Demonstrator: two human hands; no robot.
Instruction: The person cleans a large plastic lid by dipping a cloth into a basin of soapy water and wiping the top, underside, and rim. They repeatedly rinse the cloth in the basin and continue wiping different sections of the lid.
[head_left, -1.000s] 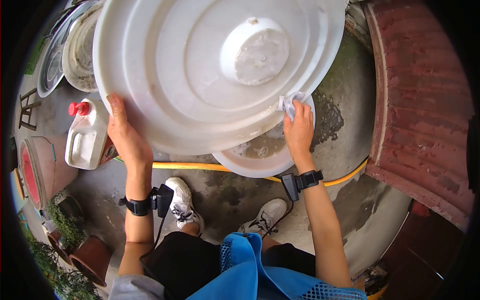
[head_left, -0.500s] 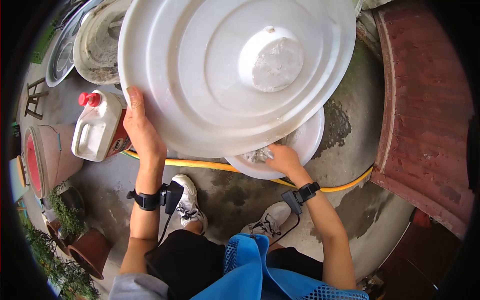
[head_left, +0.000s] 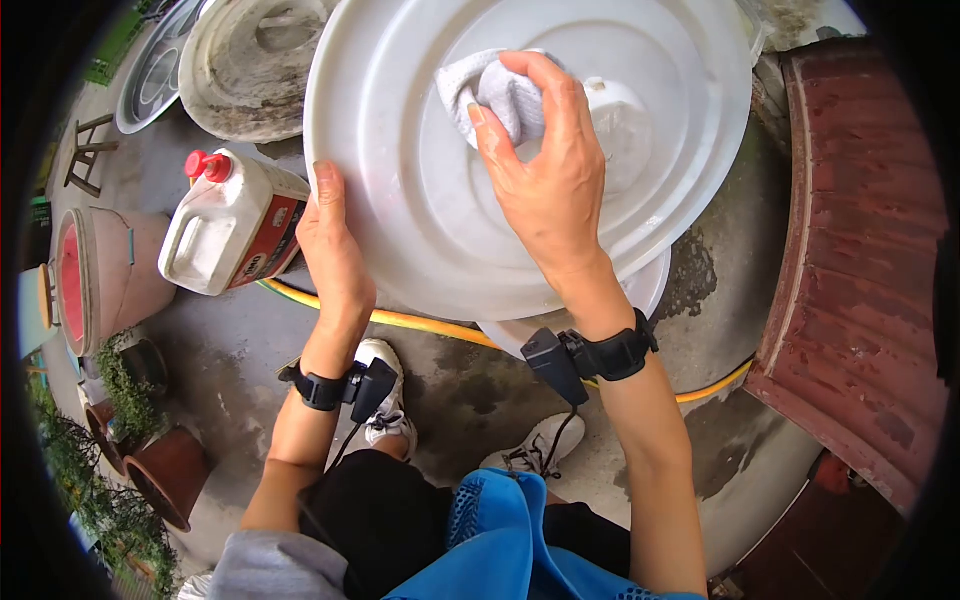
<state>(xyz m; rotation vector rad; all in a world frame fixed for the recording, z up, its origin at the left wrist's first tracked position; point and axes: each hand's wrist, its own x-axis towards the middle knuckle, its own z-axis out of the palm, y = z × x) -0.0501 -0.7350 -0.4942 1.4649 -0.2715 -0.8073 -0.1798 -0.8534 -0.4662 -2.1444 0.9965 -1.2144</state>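
Observation:
A large round white plastic lid (head_left: 400, 200) with raised rings fills the upper middle of the head view, tilted above the ground. My left hand (head_left: 335, 250) grips its left rim, thumb on the face and the fingers hidden behind. In my right hand (head_left: 555, 170) is a bunched pale grey-white cloth (head_left: 495, 95), pressed against the lid's face just left of the central knob (head_left: 625, 135). Below the lid, a white basin (head_left: 650, 285) shows only in part, the lid and my right arm covering the rest.
A white jug (head_left: 235, 225) with a red pump top stands left of my left hand. The yellow hose (head_left: 430, 325) crosses the concrete before my shoes. Left are a pink bucket (head_left: 110, 270) and potted plants; a rusty red metal sheet (head_left: 860, 260) is at right.
My right hand has come up out of the basin with the cloth and now presses it on the lid. The lid and my left hand appear shifted slightly right in view.

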